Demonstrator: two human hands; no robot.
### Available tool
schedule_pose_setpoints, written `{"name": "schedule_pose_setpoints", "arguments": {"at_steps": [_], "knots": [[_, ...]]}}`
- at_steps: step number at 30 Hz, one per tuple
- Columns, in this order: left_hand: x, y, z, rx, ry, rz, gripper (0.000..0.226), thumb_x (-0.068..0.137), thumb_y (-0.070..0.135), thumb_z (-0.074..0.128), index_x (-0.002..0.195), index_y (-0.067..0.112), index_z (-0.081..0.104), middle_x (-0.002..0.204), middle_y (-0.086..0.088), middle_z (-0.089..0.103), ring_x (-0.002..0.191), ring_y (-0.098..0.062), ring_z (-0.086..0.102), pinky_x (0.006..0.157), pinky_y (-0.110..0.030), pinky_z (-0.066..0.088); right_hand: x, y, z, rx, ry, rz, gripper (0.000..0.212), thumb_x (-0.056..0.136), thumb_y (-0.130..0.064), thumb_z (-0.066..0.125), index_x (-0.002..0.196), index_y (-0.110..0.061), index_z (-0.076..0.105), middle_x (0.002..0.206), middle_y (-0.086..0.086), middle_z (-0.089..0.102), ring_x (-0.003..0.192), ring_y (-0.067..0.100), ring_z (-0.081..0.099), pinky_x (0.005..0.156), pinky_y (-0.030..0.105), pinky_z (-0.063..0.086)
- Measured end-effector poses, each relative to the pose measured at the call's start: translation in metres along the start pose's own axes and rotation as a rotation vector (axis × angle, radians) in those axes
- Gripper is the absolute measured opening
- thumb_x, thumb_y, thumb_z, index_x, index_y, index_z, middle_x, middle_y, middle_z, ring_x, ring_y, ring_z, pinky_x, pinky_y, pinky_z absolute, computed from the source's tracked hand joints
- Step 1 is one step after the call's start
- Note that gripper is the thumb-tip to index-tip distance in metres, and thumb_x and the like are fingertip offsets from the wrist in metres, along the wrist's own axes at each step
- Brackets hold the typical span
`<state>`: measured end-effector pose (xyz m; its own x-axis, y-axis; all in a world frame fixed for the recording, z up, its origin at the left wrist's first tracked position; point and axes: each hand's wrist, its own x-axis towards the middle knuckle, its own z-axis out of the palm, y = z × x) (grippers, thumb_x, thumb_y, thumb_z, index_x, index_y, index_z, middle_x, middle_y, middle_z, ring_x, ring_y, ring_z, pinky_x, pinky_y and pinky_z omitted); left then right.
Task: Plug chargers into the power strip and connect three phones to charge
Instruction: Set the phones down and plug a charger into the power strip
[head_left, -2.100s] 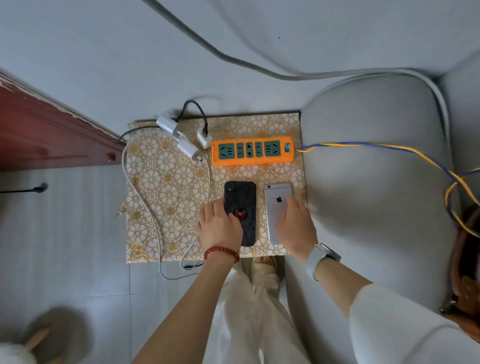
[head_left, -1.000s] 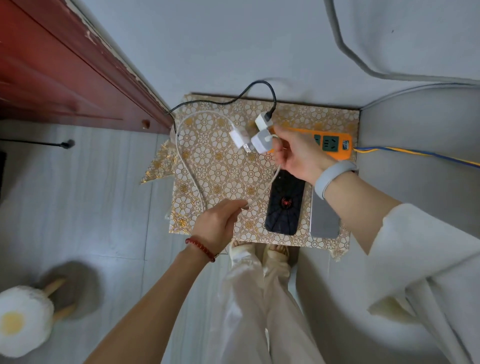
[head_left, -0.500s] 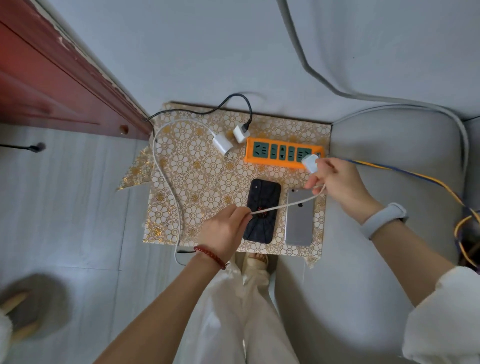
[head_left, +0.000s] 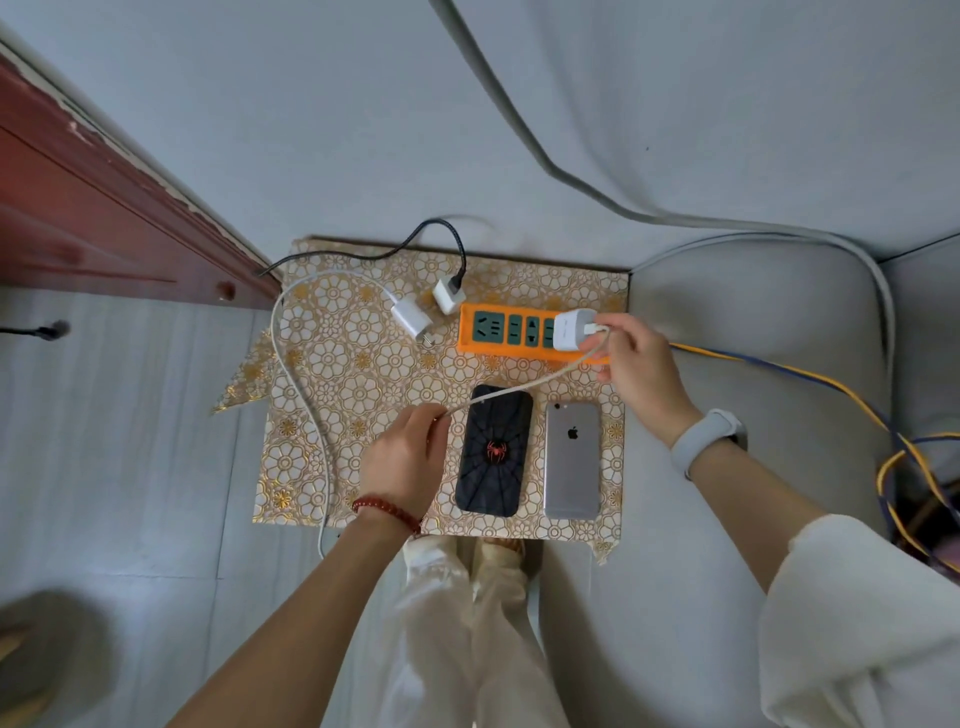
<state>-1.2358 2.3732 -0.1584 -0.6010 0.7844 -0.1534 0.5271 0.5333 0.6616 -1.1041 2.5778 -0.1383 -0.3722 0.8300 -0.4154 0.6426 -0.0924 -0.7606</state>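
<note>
We see the right hand (head_left: 636, 364) pinching a white charger (head_left: 573, 329) at the near end of the orange power strip (head_left: 511, 332), seated on or just above its sockets; we cannot tell which. The left hand (head_left: 408, 462) pinches that charger's pale cable (head_left: 519, 387), which runs taut between both hands. Between them, on the patterned surface (head_left: 332, 384), a black phone (head_left: 495, 450) and a silver phone (head_left: 572, 460) lie side by side. Beyond the left hand, two more chargers (head_left: 413, 319) lie unplugged.
</note>
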Motion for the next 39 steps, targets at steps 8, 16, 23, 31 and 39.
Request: {"name": "schedule_pose_setpoints", "arguments": {"at_steps": [8,16,23,31,39], "knots": [[-0.004,-0.005,0.001,0.015,0.092,-0.058,0.013,0.088,0.015,0.054,0.092,0.007,0.064,0.082,-0.006,0.066,0.061,-0.022,0.059,0.051,-0.033,0.051,0.005,0.008,0.009,-0.337,-0.003,-0.361,0.013,0.082,-0.001,0.059,0.094,-0.002,0.057,0.1,0.012,0.052,0.089,0.026,0.054,0.072,0.033,0.046],[0.033,-0.015,-0.001,-0.29,0.186,-0.515,0.011,0.087,0.022,0.054,0.085,0.016,0.063,0.07,0.002,0.061,0.066,-0.017,0.056,0.064,-0.027,0.047,0.017,0.008,0.004,-0.337,-0.048,-0.368,0.012,0.083,-0.006,0.06,0.095,-0.004,0.058,0.11,0.016,0.064,0.097,0.033,0.059,0.081,0.052,0.051],[0.053,-0.005,-0.001,-0.335,0.193,-0.527,0.012,0.087,0.021,0.053,0.081,0.017,0.062,0.068,0.003,0.059,0.063,-0.017,0.05,0.056,-0.023,0.038,0.031,0.003,-0.008,-0.351,-0.045,-0.352,0.011,0.083,-0.004,0.059,0.094,-0.003,0.06,0.116,0.013,0.066,0.098,0.031,0.063,0.086,0.041,0.052],[0.068,-0.002,0.0,-0.325,0.243,-0.513,0.013,0.088,0.02,0.053,0.086,0.014,0.064,0.072,0.0,0.06,0.071,-0.019,0.055,0.062,-0.025,0.041,0.033,0.004,-0.004,-0.268,-0.075,-0.323,0.012,0.084,-0.001,0.057,0.095,-0.003,0.058,0.119,0.012,0.063,0.106,0.03,0.06,0.09,0.039,0.05],[0.076,0.007,0.003,-0.283,0.209,-0.445,0.015,0.087,0.021,0.054,0.084,0.012,0.066,0.068,0.001,0.06,0.063,-0.015,0.053,0.057,-0.022,0.04,0.038,0.004,-0.016,-0.322,-0.039,-0.294,0.019,0.085,-0.001,0.053,0.104,0.0,0.058,0.119,0.011,0.064,0.103,0.029,0.059,0.08,0.027,0.045]]}}
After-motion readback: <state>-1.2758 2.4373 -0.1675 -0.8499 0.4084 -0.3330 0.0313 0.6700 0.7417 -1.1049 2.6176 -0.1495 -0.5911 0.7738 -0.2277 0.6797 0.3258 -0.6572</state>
